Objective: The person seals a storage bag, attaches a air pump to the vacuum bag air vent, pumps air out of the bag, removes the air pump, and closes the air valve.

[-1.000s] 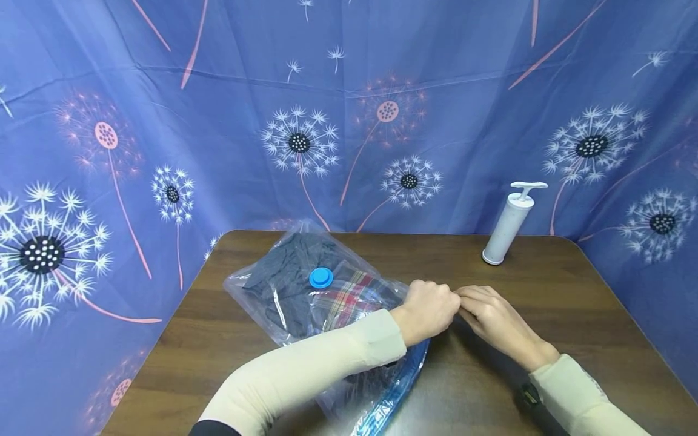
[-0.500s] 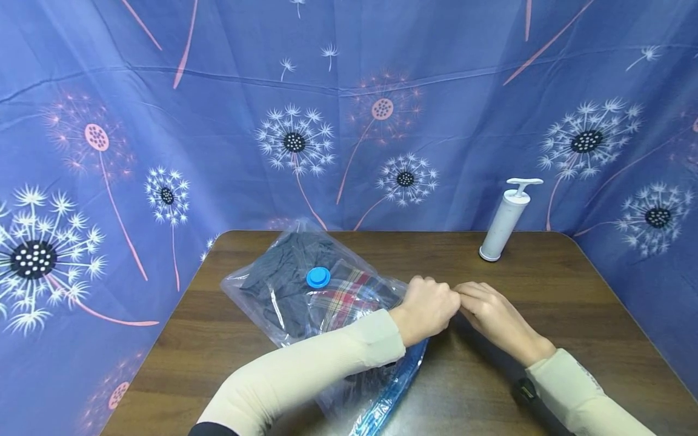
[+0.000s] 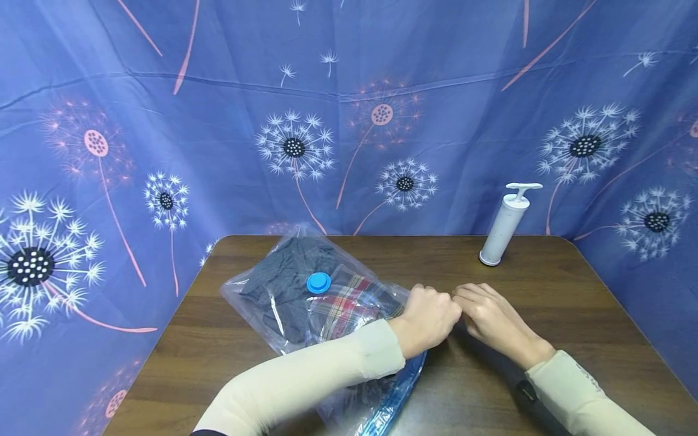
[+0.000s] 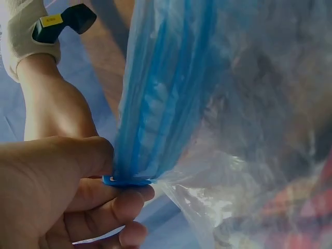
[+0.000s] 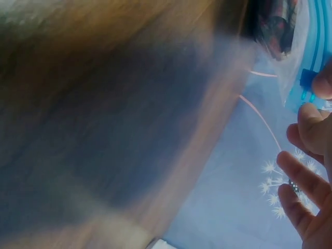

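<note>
A clear vacuum storage bag (image 3: pixel 256 284) lies across the table with dark grey cloth and plaid cloth (image 3: pixel 346 303) inside. Its blue round valve (image 3: pixel 319 283) faces up. The blue zip strip (image 4: pixel 161 93) runs along the bag's near right edge. At the strip's far end my left hand (image 3: pixel 428 321) pinches a small blue slider (image 4: pixel 127 182) between thumb and fingers. My right hand (image 3: pixel 493 318) meets it from the right, its thumb and forefinger pinching the bag's corner (image 5: pixel 295 98); its other fingers are loosely bent. The left forearm covers part of the bag.
A white hand pump (image 3: pixel 503 230) with a T-shaped handle stands at the back right of the brown wooden table (image 3: pixel 572 290). Behind the table hangs a blue curtain (image 3: pixel 436 72) with dandelion prints.
Both hands stay together at the bag's corner with barely any movement. The right fingers have shifted slightly. The head view has moved a little.
</note>
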{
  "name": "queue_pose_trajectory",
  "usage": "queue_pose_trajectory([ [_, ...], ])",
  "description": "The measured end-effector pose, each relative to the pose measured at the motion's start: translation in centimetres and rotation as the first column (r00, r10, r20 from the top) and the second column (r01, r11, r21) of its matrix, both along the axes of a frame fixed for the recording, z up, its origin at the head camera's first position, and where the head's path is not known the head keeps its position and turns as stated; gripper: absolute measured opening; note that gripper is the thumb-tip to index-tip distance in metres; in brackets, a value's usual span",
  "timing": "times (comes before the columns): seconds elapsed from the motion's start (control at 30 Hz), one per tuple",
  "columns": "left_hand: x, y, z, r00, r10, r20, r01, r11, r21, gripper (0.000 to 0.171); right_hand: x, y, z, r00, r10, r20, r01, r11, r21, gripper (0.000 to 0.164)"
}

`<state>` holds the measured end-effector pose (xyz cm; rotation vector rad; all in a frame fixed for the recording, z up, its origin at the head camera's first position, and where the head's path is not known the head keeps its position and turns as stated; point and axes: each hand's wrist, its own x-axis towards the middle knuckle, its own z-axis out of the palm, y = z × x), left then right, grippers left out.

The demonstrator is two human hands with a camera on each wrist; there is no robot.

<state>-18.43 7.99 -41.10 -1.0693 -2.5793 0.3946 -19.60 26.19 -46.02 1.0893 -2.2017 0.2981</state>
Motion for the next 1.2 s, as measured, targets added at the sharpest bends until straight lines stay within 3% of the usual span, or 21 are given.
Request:
queue_pose_trajectory([
  [0.27,0.26,-0.4,-0.17,1.0,0.015,0.016,-0.015,0.999,0.029,0.02,0.05,0.01,0.21,0.999,-0.034,0.028,0.033,0.999,0.032,0.02],
  [0.47,0.07,-0.44,-0.59,0.999,0.025,0.021,-0.027,0.998,0.062,0.014,0.37,-0.4,0.27,0.998,-0.013,0.067,0.015,1.0,-0.027,0.02],
  [0.6,0.16,-0.61,-0.86,0.997,0.048,0.054,-0.051,0.997,0.06,0.019,0.73,-0.81,-0.14,0.994,0.027,0.102,-0.02,0.998,-0.062,0.051],
  [0.67,0.2,-0.61,-0.94,0.998,0.04,0.054,-0.043,0.998,0.052,0.025,0.72,-0.89,-0.31,0.995,0.052,0.091,-0.044,0.996,-0.083,0.055],
  [0.73,0.2,-0.53,-1.01,0.999,0.028,0.044,-0.031,0.998,0.051,0.026,0.67,-0.85,-0.41,0.995,0.068,0.07,-0.061,0.993,-0.101,0.048],
  [0.87,0.15,-0.34,-0.94,0.999,0.026,0.025,-0.027,0.998,0.053,0.015,0.46,-0.74,-0.39,0.995,0.078,0.06,-0.072,0.993,-0.095,0.015],
  [1.03,0.11,-0.27,-0.86,0.999,0.024,0.03,-0.026,0.998,0.053,0.017,0.43,-0.75,-0.32,0.995,0.067,0.075,-0.061,0.995,-0.083,0.032],
  [1.2,0.16,-0.29,-0.78,0.999,0.02,0.051,-0.024,0.998,0.062,0.015,0.61,-0.8,-0.32,0.994,0.064,0.091,-0.057,0.995,-0.078,0.037],
])
